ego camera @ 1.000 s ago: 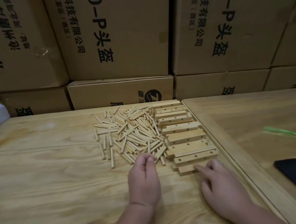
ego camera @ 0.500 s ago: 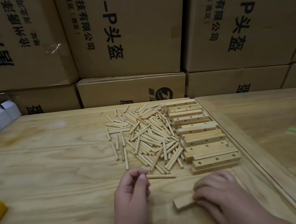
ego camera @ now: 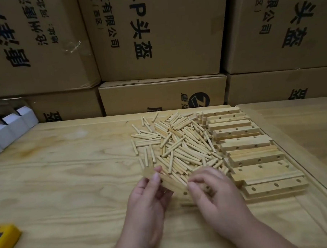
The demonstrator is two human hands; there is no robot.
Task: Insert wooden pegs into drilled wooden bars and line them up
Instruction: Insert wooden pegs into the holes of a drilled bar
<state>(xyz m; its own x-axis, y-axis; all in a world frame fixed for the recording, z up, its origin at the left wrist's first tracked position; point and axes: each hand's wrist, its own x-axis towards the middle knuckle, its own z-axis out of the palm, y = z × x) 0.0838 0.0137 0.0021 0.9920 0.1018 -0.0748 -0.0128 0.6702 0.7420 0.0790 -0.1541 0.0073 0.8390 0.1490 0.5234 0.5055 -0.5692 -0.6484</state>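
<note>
Bar (ego camera: 172, 185), blurred, slants from upper left to lower right between both grips: left hand (ego camera: 148, 201) pinches its upper end, right hand (ego camera: 211, 191) curls round the lower.

You are working at a light wooden table (ego camera: 54, 184) with visible grain; a second table (ego camera: 308, 125) adjoins it on the right. Stacked cardboard boxes (ego camera: 156, 32) printed with black characters form the backdrop. White cartons (ego camera: 1, 131) sit far left. Lighting is dim.
</note>
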